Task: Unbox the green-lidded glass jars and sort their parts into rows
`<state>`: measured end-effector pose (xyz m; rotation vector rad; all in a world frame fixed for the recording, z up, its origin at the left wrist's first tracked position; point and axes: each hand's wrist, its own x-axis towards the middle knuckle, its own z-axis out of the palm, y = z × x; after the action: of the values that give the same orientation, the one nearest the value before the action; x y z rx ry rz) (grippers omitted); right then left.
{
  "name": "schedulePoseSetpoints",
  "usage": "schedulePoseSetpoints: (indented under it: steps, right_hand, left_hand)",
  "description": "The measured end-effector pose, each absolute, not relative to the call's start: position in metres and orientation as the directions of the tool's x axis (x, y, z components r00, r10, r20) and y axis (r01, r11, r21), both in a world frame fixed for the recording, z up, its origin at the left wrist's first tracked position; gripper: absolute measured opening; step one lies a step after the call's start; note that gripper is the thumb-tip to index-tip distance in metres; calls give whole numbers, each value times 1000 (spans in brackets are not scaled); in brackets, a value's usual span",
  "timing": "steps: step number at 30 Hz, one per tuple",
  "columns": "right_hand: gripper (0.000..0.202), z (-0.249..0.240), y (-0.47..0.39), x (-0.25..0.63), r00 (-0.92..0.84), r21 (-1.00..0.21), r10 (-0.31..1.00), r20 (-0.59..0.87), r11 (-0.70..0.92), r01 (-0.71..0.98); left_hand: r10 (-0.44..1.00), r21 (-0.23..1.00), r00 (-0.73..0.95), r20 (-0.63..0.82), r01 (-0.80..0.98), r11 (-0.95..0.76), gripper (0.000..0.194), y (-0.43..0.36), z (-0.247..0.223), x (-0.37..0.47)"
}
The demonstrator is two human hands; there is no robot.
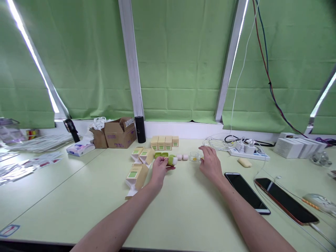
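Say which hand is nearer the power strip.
Right. The right hand is left of the power strip; the left hand, holding a small green-and-white item, is farther left.

Bare forearms [126, 217], small dark moles [235, 195], bare hands [210, 163]

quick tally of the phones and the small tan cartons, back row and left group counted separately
small tan cartons, back row: 4
small tan cartons, left group: 3
phones: 2
total: 9
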<state>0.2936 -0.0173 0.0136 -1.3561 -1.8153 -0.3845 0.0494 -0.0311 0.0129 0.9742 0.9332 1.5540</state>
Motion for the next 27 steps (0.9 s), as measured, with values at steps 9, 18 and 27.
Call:
schedulePoseSetpoints:
  steps: [9, 18, 27]
  right_hand:
    - [42, 16, -44, 247, -379, 3, 341, 860, 741, 672]
    - [46, 8, -47, 236, -492, 54, 338, 802, 779, 624]
    - [42, 7, -46, 236, -452, -9, 370, 812, 781, 624]
  left_hand:
    - [998, 913, -38, 52, -403, -63, 24, -33, 14, 51]
    - [998, 938, 42, 45, -345, -28, 29, -41, 17, 54]
    - [995, 965, 94, 21, -260, 4, 31, -42, 14, 56]
